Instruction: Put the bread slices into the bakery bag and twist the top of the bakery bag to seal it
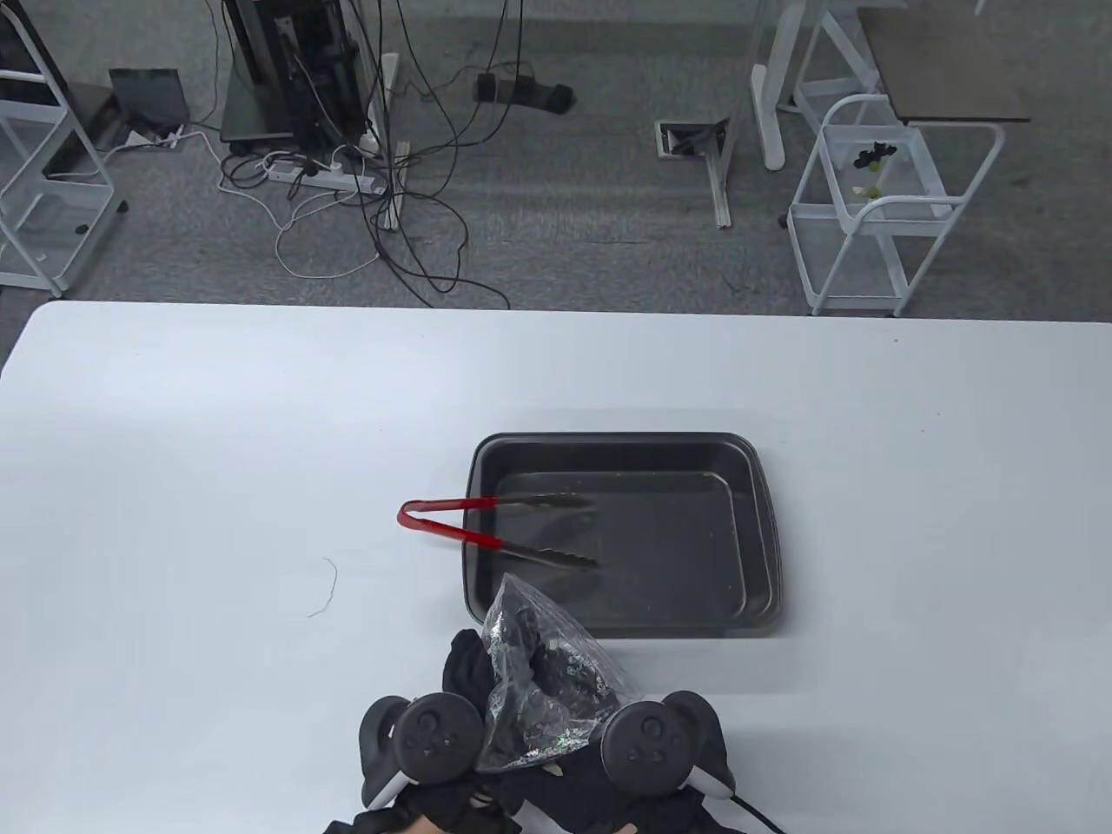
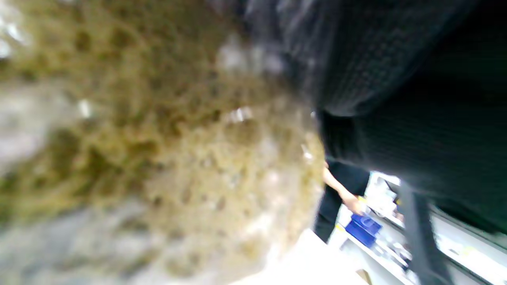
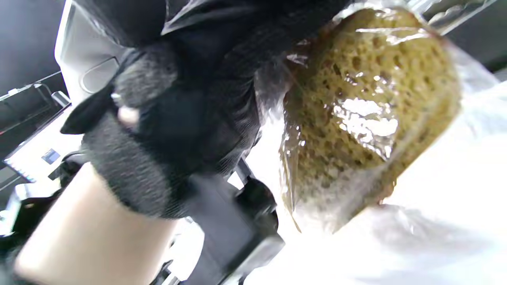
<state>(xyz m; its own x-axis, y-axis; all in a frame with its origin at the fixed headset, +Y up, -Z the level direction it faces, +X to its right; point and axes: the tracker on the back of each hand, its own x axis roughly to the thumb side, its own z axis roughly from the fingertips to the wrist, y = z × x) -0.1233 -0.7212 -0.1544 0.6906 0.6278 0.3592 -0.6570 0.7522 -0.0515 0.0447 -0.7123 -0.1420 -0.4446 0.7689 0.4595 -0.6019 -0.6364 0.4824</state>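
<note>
- Twisting well begins with the left hand point(image 1: 452, 695), at seven o'clock of the table, fingers curled on the clear crinkled plastic bakery bag point(image 1: 539, 686).
- Keep the brown porous bread slices point(image 3: 356, 107) low inside.
- The right hand point(image 1: 647, 738) also pinches the bag; turn it against the other.
- Black metal baking tray point(image 1: 764, 521) with red-handled tongs point(image 1: 452, 521) sits at twelve o'clock of the hands.

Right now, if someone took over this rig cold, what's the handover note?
Left hand: grips the bakery bag from its left side.
Right hand: grips the same bag from the right.
Bread: already inside the clear bag, seen in the right wrist view.
Baking tray: no slices in it; red-handled tongs lie across its left rim.
Done: bread bagged.
Left: twisting the top; whether the twist has begun cannot be told.
</note>
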